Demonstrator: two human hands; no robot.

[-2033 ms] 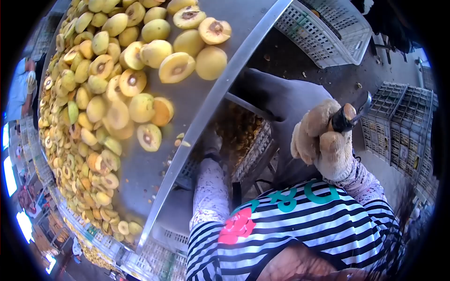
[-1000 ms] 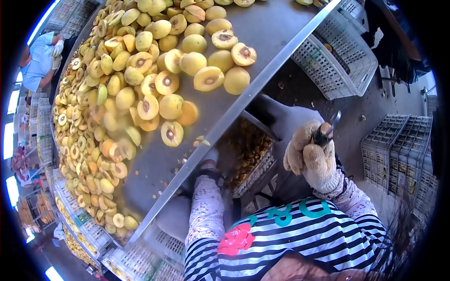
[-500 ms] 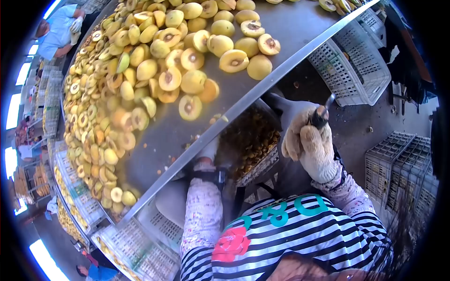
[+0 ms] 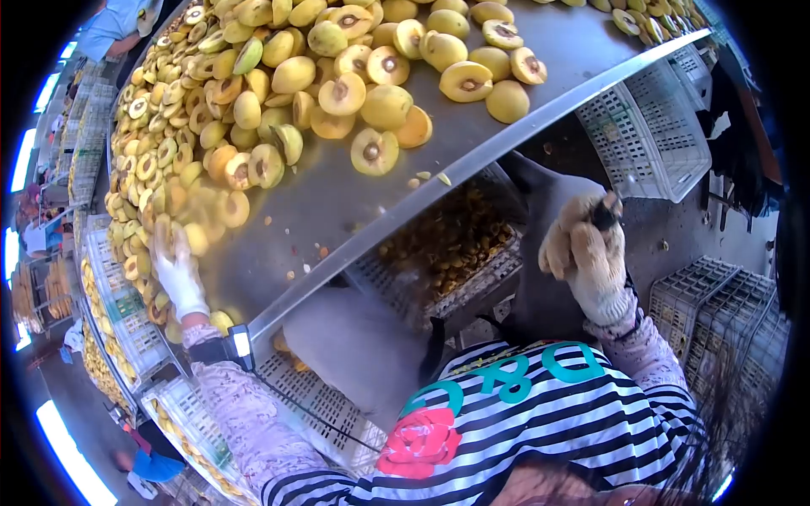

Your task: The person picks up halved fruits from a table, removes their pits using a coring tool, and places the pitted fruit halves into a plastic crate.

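Note:
My left hand (image 4: 179, 278), in a white glove, reaches onto the metal table (image 4: 325, 190) at the left edge of the fruit heap. Its fingers are apart and touch halved yellow fruits (image 4: 236, 208); nothing is gripped. My right hand (image 4: 586, 253), in a thick beige glove, is closed around a small tool with a dark handle (image 4: 605, 212), away from the table edge. The tool's tip is hard to make out. Many fruits are cut open with brown pits showing, and a few small scraps lie on the bare metal.
Below the table edge stands a crate of fruit pieces (image 4: 472, 278). White crates (image 4: 645, 139) lean at the upper right, and stacked crates (image 4: 717, 312) stand at the right. More crates (image 4: 135, 325) line the left. A person in light blue (image 4: 110, 34) is at the upper left.
My left hand has come up from below the table edge to the fruit at the left. My right hand has shifted slightly right and down in view, still holding the tool. The view has shifted.

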